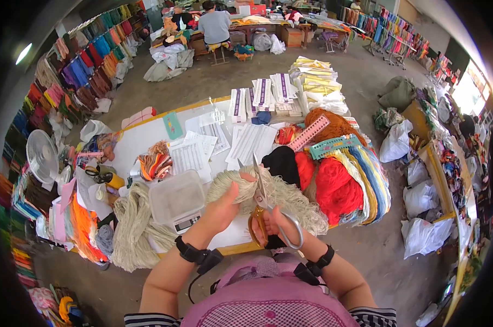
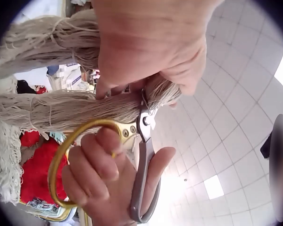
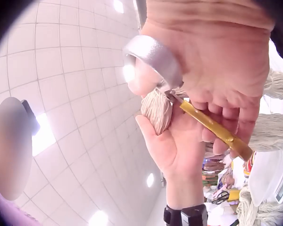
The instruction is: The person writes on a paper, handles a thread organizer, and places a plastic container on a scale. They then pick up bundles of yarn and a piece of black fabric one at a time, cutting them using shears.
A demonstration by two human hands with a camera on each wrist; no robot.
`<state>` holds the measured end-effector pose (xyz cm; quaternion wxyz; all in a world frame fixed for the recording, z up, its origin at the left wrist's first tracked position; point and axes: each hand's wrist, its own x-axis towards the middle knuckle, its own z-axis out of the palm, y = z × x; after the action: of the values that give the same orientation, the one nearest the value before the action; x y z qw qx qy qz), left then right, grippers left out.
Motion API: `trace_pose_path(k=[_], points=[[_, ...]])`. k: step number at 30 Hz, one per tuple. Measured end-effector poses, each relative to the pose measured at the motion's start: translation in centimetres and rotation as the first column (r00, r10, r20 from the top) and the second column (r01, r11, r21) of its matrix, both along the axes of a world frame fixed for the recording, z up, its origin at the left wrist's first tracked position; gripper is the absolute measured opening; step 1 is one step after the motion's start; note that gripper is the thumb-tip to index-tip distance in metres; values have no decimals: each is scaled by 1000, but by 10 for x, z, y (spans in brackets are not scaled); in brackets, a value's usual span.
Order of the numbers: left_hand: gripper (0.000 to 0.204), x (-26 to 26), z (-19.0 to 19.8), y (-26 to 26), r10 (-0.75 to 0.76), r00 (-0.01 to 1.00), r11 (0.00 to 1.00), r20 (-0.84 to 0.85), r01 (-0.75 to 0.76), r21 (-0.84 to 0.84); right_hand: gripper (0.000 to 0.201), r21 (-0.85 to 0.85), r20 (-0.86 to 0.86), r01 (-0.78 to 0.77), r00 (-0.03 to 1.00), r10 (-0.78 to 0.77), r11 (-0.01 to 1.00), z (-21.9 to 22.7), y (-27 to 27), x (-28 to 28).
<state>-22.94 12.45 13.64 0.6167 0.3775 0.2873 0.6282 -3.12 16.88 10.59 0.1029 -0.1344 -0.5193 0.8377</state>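
My left hand (image 1: 223, 209) grips a hank of cream yarn (image 1: 231, 185) over the table's front edge; its bunched end (image 3: 156, 111) sticks out past the palm in the right wrist view. My right hand (image 2: 96, 172) holds scissors (image 1: 261, 197) with one gold and one silver-grey handle, fingers through the gold loop and the thumb at the grey one. In the left wrist view the scissors' pivot (image 2: 145, 121) lies right at the yarn beside the left fingers. The blades point away from me in the head view, partly hidden by yarn in the wrist views.
Close in front are a clear plastic box (image 1: 176, 197) on a digital scale (image 1: 187, 223), more cream yarn (image 1: 135, 231), red yarn (image 1: 339, 188) and black yarn (image 1: 282, 166). Printed sheets (image 1: 252, 143) lie farther back. A white fan (image 1: 42, 157) stands at left.
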Motion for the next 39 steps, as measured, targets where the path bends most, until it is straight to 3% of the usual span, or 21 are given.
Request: trace_pose_path(k=[2, 4, 8, 10, 12, 14, 18, 20, 21, 23, 25, 27, 30, 32, 36, 39], points=[[38, -3, 2, 1, -21, 999, 1000, 33, 20, 15, 74, 15, 33, 36, 999, -37, 999, 9, -4, 6], [33, -4, 4, 2, -5, 997, 1000, 76, 6, -20, 70, -15, 172, 6, 985, -3, 1000, 13, -4, 12], [30, 3, -2, 4, -30, 999, 999, 29, 31, -30, 67, 47, 166, 8, 986, -16, 999, 7, -5, 6], [24, 19, 7, 2, -47, 996, 989, -73, 36, -143, 66, -124, 57, 308, 951, -303, 943, 13, -19, -15], [22, 14, 7, 2, -41, 998, 987, -39, 34, -155, 68, -44, 51, 302, 953, -300, 952, 4, -11, -9], [20, 5, 9, 5, -36, 999, 985, -6, 35, -167, 72, -151, 124, -6, 992, 25, 988, 7, 1, 8], [18, 9, 15, 6, 22, 1000, 958, -7, -23, -285, 73, -45, 272, 48, 962, -34, 998, 10, 0, 12], [18, 16, 9, 4, 33, 996, 962, -82, -54, -268, 71, -131, 105, 209, 975, -196, 969, 6, -1, -3], [18, 15, 5, 6, 33, 996, 960, -82, -54, -273, 79, -44, 73, 213, 975, -210, 976, 0, 2, -7], [20, 8, -5, 15, -66, 998, 977, 1, 64, -203, 79, -69, 120, 171, 979, -162, 983, 4, 5, 1], [20, -5, -21, 22, -46, 999, 966, -6, 43, -253, 79, -100, 166, 132, 980, -114, 986, 5, 6, 5], [20, -9, -21, 26, -33, 999, 953, -15, 27, -302, 77, -122, 231, 213, 956, -181, 969, 2, 5, 7], [20, -5, -11, 29, -72, 993, 966, 93, 93, -241, 75, -107, 168, 150, 977, -130, 983, 1, 9, 9], [18, -3, -21, 31, -44, 983, 943, 176, 99, -319, 74, -131, 176, 183, 971, -159, 974, 2, 7, 4], [19, 3, -39, 28, -24, 988, 923, 151, 80, -375, 72, -114, 174, 316, 940, -294, 942, 18, 0, -7], [17, -14, -43, 37, -48, 993, 952, 109, 79, -296, 70, -109, 235, 277, 940, -246, 955, 3, 11, 8]])
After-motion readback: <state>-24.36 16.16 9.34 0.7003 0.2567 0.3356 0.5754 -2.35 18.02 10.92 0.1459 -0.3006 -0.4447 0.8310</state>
